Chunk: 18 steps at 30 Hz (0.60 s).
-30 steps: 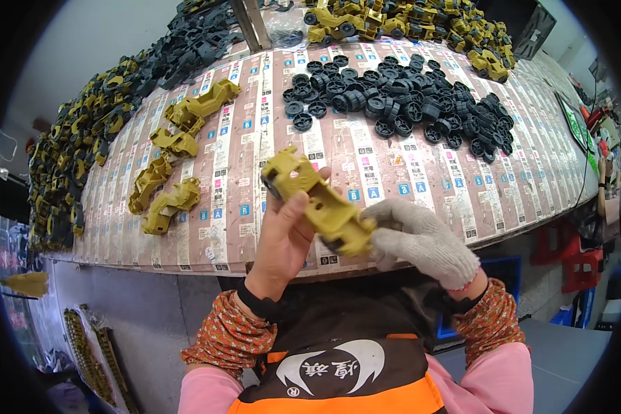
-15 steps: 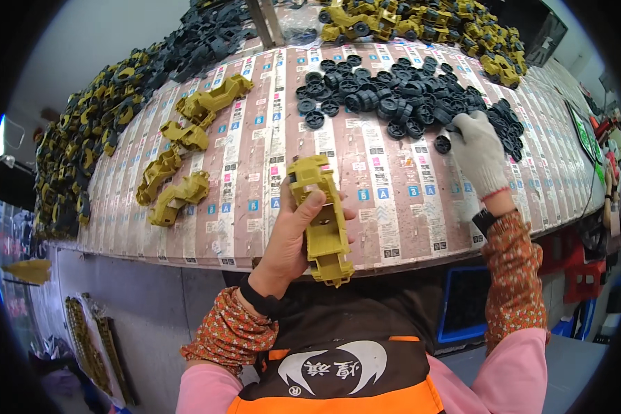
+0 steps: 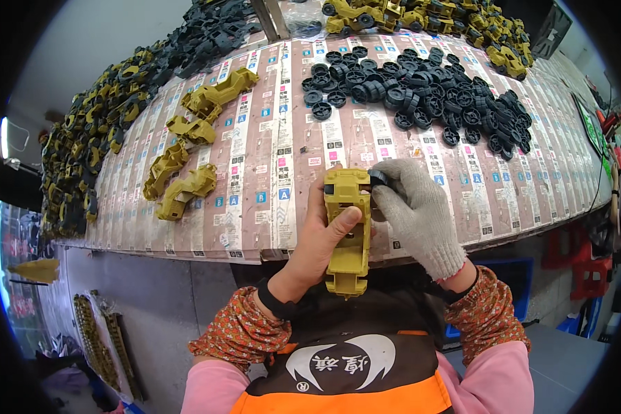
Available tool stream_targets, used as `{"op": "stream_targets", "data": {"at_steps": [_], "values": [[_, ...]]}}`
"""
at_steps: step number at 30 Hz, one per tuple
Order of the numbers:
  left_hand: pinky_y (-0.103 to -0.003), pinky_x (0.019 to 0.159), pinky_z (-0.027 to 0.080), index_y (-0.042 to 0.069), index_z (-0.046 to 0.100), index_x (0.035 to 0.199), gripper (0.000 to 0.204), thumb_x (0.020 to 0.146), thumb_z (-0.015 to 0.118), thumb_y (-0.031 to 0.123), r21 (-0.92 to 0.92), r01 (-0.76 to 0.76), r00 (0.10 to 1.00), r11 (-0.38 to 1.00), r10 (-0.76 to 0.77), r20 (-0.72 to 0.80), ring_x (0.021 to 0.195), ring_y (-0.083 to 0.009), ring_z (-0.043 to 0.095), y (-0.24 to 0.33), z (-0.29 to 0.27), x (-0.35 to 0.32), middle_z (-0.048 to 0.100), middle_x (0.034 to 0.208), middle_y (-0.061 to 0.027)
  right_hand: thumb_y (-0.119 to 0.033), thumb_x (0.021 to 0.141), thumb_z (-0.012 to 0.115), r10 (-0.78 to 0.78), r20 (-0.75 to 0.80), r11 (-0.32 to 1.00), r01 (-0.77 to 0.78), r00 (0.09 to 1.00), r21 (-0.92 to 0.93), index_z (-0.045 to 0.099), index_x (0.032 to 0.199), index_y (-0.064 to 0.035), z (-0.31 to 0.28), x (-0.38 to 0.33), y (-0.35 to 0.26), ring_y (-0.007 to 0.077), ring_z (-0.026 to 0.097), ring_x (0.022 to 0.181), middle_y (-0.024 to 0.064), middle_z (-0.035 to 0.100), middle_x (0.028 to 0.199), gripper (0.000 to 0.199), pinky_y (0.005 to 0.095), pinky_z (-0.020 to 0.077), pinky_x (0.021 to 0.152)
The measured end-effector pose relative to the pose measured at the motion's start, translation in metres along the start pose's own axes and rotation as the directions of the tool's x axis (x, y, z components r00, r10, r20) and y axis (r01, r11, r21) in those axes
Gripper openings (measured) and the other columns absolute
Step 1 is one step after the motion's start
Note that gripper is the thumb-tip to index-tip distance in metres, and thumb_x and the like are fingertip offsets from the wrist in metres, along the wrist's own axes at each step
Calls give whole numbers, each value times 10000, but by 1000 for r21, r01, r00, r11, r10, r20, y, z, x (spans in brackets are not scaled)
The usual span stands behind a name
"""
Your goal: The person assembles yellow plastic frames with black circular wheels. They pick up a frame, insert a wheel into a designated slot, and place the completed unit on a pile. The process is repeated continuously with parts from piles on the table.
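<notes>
My bare left hand (image 3: pixel 317 238) grips a yellow plastic toy truck body (image 3: pixel 348 259), its thumb lying across the top. The body is held lengthwise above the table's near edge. In a white knitted glove, my right hand (image 3: pixel 414 210) pinches a black toy wheel (image 3: pixel 377 179) against the right side of the body's far end. The glove partly hides the wheel, so whether it sits on an axle cannot be told. Beyond my hands lies a heap of black wheels (image 3: pixel 455 96). Several more yellow truck bodies (image 3: pixel 190 190) rest on the table to the left.
The table (image 3: pixel 269 228) is covered with printed cardboard. Piles of yellow and black toy parts (image 3: pixel 96 152) line its left edge. Wheeled yellow trucks (image 3: pixel 490 31) are heaped at the back right, near a metal post (image 3: pixel 269 21). A red stool (image 3: pixel 590 276) stands below at right.
My right hand has come back from the wheel heap to the truck body, bringing a wheel to its side. My left hand has shifted slightly right and straightened the body.
</notes>
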<state>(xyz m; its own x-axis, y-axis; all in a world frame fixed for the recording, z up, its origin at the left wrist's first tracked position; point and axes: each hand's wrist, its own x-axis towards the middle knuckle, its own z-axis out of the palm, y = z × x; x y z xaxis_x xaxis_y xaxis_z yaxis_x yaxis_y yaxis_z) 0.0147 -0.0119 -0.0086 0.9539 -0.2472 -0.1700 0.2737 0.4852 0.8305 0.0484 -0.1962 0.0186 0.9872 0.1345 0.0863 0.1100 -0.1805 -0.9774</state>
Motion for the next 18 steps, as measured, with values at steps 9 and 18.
{"op": "stream_targets", "data": {"at_steps": [9,18], "values": [[-343,1044,509,172,220,1623,804,1027,756,230,315,-205,978,926,201,45,1217,-179,588,-9,-2,2,549,1377,-85,-77,945,677,-210,-5,936,199,978,-289,664,1232,-27,2,-16,3,408,748,850,220,732,935,291,450,592,750],[-387,1107,458,152,191,1625,846,1004,766,175,540,-211,975,815,139,172,1271,-225,564,-13,-3,-3,539,1388,-124,-60,859,641,-167,112,845,201,980,-496,637,1025,-28,-11,-21,-1,490,691,747,270,666,796,169,561,530,658]]}}
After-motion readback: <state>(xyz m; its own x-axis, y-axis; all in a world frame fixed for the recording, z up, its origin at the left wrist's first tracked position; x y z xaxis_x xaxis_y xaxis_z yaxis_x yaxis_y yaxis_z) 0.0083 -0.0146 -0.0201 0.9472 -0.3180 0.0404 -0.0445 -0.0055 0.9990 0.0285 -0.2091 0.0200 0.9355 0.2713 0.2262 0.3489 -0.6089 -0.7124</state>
